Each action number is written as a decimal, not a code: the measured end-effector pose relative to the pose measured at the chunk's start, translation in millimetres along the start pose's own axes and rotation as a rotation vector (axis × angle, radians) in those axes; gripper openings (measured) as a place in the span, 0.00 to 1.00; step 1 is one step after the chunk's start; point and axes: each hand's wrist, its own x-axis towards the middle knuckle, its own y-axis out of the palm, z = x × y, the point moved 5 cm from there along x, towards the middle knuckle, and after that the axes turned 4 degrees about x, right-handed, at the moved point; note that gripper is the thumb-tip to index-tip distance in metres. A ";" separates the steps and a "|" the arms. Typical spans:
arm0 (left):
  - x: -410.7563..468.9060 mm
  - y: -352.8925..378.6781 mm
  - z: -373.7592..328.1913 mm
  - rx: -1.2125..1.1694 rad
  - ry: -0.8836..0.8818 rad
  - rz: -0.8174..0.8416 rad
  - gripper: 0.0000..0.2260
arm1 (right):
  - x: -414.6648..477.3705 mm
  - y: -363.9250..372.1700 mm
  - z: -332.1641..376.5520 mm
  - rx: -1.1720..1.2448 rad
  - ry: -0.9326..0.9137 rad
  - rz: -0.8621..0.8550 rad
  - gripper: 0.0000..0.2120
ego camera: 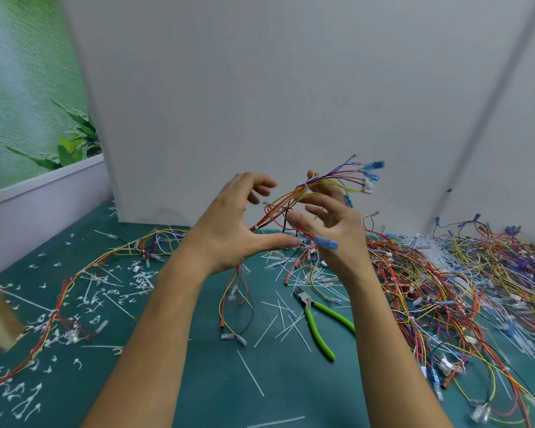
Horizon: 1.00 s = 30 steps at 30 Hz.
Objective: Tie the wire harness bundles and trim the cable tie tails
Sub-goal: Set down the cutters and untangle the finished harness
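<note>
A: Where's the wire harness (283, 205)?
B: In the air between both hands, above the mat (198, 381). It slants from the left hand (226, 230) up to the right. Blue connectors (372, 169) fan out at the top end. Lower wires dangle below the left wrist toward the mat.
A: Right hand (334, 233) grip?
B: Fingers curled round the upper part of the bundle, wires threading between them. One red wire with a blue connector lies across the base of its thumb.
A: Left?
B: Fingers loosely curled, thumb stretched out rightward, tip just beside the right thumb. Wires pass on the palm side at the thumb web. Can't tell whether it actually grips them.
A: Ties on it?
B: One white cable tie (303, 184) round the bundle near the right fingers, another by the left thumb web.
A: Tool?
B: Green-handled cutters (317, 330) lying on the mat just beside the right forearm, untouched.
A: Rest?
B: Pile of harnesses (460, 288) on the right. One tied harness (74, 282) stretched out on the left. Cut tails (90, 298) and loose straight ties (250, 372) all over the mat. White board (260, 88) behind.
</note>
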 end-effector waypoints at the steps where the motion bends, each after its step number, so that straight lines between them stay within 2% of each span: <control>1: 0.2 0.3 -5.8 0.029 0.066 -0.018 0.32 | -0.1 1.4 0.4 -0.016 0.002 0.020 0.12; 5: 0.7 3.9 -17.0 0.037 0.182 -0.027 0.16 | -0.8 3.2 1.6 -0.036 0.022 0.055 0.13; 9: 0.2 4.6 -15.0 -0.008 0.197 -0.057 0.08 | -0.3 1.9 1.5 -0.021 0.028 0.077 0.08; 14: 2.2 3.4 -9.4 -0.118 0.161 -0.114 0.06 | -0.1 -2.6 -3.9 -0.040 0.030 0.044 0.15; 17: 4.0 1.6 1.2 -0.254 0.011 -0.170 0.05 | 2.6 -4.9 -7.5 -0.022 0.031 -0.013 0.09; 19: 4.8 0.7 8.7 -0.324 -0.068 -0.196 0.07 | 4.2 -6.9 -11.6 -0.024 0.038 -0.024 0.08; 23: 4.8 -1.2 14.3 -0.464 -0.132 -0.237 0.08 | 4.6 -10.1 -16.0 -0.026 0.059 -0.052 0.09; 30: 3.5 -3.1 17.5 -0.550 -0.195 -0.295 0.10 | 4.3 -11.7 -21.1 0.022 0.140 -0.086 0.11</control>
